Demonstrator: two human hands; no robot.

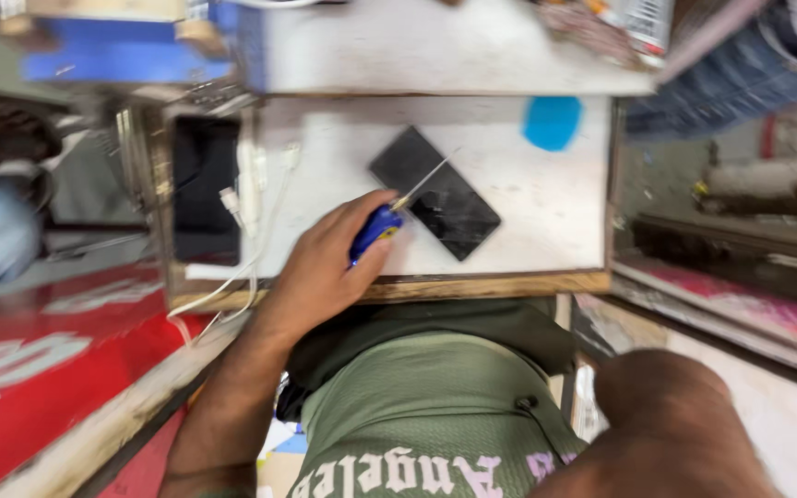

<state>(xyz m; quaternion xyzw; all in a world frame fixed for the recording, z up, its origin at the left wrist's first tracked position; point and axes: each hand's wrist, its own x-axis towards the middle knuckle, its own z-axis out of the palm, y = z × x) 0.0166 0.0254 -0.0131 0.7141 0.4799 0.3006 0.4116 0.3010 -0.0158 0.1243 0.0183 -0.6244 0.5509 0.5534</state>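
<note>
On bench, one phone (434,193), one screwdriver (382,224)

Screwdriver (378,230): blue handle with yellow accent. Phone (434,192) beside it: black glass. Disc (552,122) right of the phone: light blue. Worktable (528,212): scuffed white. Cables (249,198): white.

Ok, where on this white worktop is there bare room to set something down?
Free: the white worktop right of the black phone, below the blue round pad; also above the phone. Crowded: the left edge, with white cables, and where the left hand holds a blue-handled screwdriver.
</note>
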